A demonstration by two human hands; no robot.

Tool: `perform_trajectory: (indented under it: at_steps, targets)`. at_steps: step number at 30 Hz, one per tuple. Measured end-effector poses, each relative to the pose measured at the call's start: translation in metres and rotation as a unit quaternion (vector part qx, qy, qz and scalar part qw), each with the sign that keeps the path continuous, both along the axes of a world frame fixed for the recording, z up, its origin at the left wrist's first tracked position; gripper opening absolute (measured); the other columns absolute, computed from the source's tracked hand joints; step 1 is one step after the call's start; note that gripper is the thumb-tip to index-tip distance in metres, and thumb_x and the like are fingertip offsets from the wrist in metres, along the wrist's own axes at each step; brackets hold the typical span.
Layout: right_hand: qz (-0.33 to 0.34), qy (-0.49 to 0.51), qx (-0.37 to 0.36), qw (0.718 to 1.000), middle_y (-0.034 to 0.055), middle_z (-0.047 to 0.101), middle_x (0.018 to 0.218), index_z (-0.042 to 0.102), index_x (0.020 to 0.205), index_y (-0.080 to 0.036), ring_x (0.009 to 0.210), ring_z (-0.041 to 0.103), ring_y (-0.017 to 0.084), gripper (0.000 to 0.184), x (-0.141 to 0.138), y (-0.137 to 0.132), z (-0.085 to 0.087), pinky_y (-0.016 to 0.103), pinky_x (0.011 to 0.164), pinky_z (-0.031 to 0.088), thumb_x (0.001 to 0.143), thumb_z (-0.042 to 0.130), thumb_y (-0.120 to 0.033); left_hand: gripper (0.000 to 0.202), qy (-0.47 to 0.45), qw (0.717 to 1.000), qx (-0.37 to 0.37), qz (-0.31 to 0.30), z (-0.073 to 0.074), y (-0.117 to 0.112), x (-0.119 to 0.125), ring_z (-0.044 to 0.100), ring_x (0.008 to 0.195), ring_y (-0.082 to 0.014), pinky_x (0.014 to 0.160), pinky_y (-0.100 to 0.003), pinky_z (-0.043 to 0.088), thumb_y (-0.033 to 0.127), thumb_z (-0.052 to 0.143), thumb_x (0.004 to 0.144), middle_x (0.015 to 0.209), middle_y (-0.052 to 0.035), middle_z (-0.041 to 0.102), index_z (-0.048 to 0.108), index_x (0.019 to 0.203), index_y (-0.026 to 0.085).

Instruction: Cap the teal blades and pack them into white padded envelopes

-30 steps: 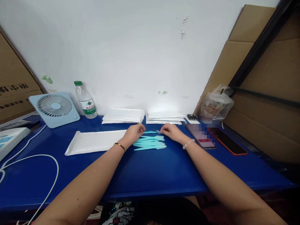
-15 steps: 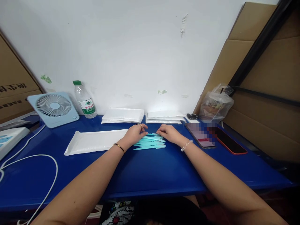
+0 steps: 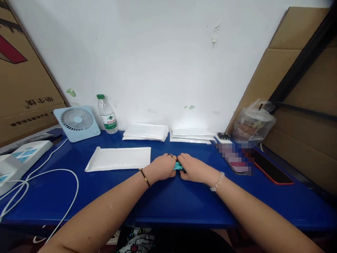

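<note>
A bunch of slim teal eyebrow razors [image 3: 178, 166] is gathered between my hands, just above or on the blue table [image 3: 181, 203]. My left hand [image 3: 162, 166] wraps its fingers around the left end of the bunch. On the right end, my right hand [image 3: 195, 168] is closed in the same way. Only a short teal stretch shows between them; the fingers cover the rest. Left of my left hand lies a flat white padded envelope [image 3: 118, 158].
Two stacks of white envelopes, a left stack [image 3: 146, 131] and a right stack [image 3: 192, 135], lie by the wall. A fan [image 3: 77, 123], water bottle [image 3: 108, 117] and power strip [image 3: 28, 154] with cables are leftward. Two phones, one red-edged [image 3: 272, 167], and a bagged cup [image 3: 252, 123] are rightward.
The teal razors were spread loosely on the table under my fingertips. Both hands have come closer together and closed around them as one bunch. The camera view has shifted slightly.
</note>
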State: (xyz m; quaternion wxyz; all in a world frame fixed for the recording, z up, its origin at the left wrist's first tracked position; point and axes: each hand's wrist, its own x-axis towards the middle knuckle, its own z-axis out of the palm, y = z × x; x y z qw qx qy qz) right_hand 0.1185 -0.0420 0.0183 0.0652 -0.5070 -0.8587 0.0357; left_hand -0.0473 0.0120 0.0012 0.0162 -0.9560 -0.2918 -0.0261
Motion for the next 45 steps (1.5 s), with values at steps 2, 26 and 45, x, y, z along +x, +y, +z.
perform_trajectory:
  at_steps: [2, 26, 45]
  targets:
    - [0.012, -0.006, -0.003, 1.0, 0.0115, 0.056, 0.094, 0.053, 0.095, -0.013, 0.084, 0.053, 0.021, 0.021, 0.0, 0.002, -0.006, 0.031, 0.073, 0.044, 0.075, 0.051, -0.016, 0.018, 0.006, 1.0, 0.008, -0.006, -0.003, -0.001, 0.001, 0.057, 0.086, -0.0241, 0.08, -0.035, 0.046, 0.027, 0.054, 0.077, 0.093, -0.0118, 0.061, 0.055, 0.089, 0.013]
    - [0.085, 0.531, -0.054, 0.841, 0.0088, 0.055, 0.126, 0.046, 0.131, -0.028, 0.115, 0.052, 0.024, 0.053, -0.018, 0.013, 0.05, 0.04, 0.095, 0.042, 0.082, 0.061, -0.043, 0.033, -0.446, 0.748, -0.492, 0.014, 0.004, -0.004, 0.009, 0.038, 0.044, -0.0055, 0.045, -0.021, 0.033, 0.041, 0.067, 0.071, 0.05, 0.0083, 0.039, 0.044, 0.068, 0.018]
    - [-0.053, 0.705, -0.171, 0.686, -0.0119, 0.031, 0.043, 0.055, 0.086, -0.021, 0.037, 0.025, 0.005, 0.028, 0.003, 0.034, 0.009, 0.021, 0.041, 0.031, 0.072, 0.071, -0.039, 0.036, -0.104, 0.928, -0.178, 0.309, 0.028, 0.088, -0.118, 0.061, 0.086, -0.0275, 0.073, -0.032, 0.043, 0.037, 0.072, 0.051, 0.092, -0.0078, 0.068, 0.065, 0.082, 0.021]
